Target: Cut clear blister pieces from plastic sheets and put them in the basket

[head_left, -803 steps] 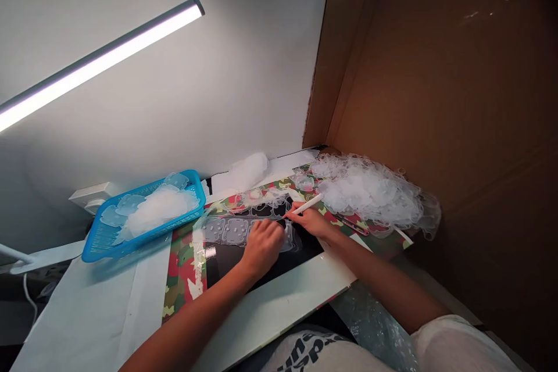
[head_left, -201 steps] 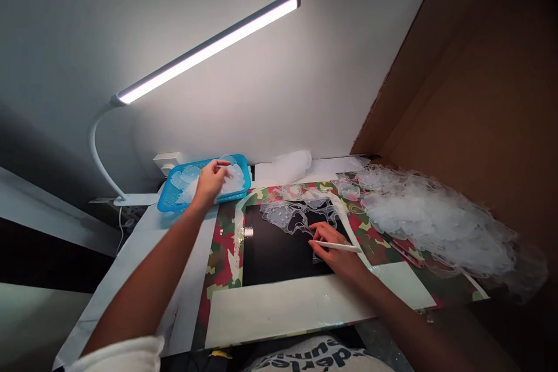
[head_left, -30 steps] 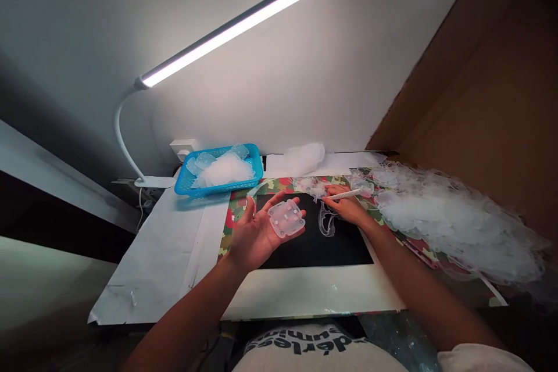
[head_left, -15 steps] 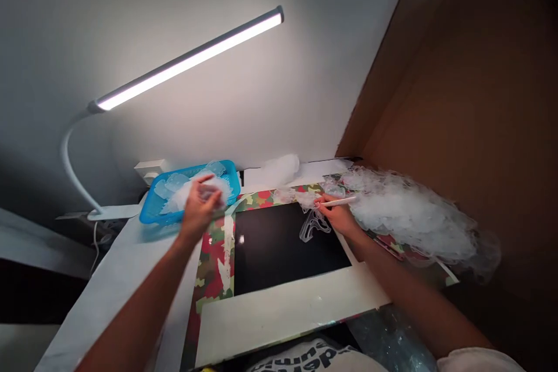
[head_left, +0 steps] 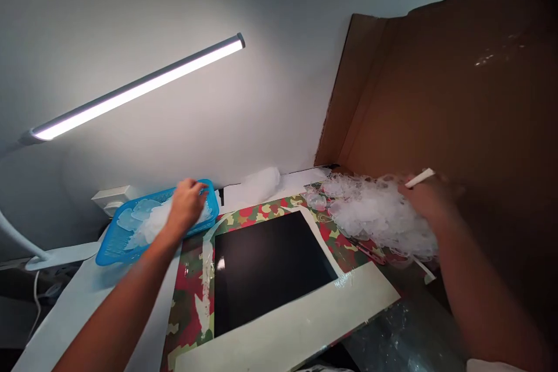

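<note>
Your R hand (head_left: 429, 199) has shifted to scrap heap (head_left: 368, 215), pinching white pen (head_left: 419, 178); L hand (head_left: 187, 203) over blue basket (head_left: 114, 247), can't tell grip; clear pcs (head_left: 154, 224) basketed, white stack (head_left: 263, 185) prob. left.

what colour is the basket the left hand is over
The basket is bright blue; it shows in the head view, the only one.

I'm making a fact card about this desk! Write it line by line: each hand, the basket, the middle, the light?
Left hand: over the basket; can't tell if it holds anything
Right hand: blurry, holding a white pen-like tool by the see-through pile
Basket: blue, with thin see-through pieces inside
Middle: black panel, white strip along its near edge
Light: long lamp, switched on
</note>
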Available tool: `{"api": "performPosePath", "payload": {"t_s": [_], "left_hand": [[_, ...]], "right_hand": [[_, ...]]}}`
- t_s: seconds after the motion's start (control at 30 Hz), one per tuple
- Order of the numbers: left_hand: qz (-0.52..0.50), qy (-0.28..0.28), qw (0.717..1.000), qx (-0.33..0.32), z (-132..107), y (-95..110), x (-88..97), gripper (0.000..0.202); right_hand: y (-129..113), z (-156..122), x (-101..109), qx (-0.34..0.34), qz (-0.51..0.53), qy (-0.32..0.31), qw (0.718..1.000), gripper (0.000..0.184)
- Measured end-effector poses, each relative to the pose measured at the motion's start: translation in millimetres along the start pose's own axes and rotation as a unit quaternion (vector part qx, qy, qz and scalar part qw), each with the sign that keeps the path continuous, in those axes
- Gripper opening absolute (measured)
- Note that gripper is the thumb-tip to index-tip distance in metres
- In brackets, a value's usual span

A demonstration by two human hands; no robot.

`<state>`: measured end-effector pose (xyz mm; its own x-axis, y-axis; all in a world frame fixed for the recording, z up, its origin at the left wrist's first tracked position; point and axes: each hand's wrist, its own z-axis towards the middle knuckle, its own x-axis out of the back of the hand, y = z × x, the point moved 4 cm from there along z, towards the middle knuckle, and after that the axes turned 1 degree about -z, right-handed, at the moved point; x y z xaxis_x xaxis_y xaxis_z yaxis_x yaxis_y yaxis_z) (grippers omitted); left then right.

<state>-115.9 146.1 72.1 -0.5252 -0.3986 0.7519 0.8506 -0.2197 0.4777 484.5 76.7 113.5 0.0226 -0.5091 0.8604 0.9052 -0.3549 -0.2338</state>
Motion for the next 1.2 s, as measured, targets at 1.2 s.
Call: {"api": "performPosePath", "payload": {"t_s": [1.2], "left_hand": [[0.090, -0.188, 0.920, -0.332, -200, 39, -32.5, 0.040]], "right_hand": [[-154, -156, -103, 0.459, 0.347, -0.282, 0.768, 0.068]]}}
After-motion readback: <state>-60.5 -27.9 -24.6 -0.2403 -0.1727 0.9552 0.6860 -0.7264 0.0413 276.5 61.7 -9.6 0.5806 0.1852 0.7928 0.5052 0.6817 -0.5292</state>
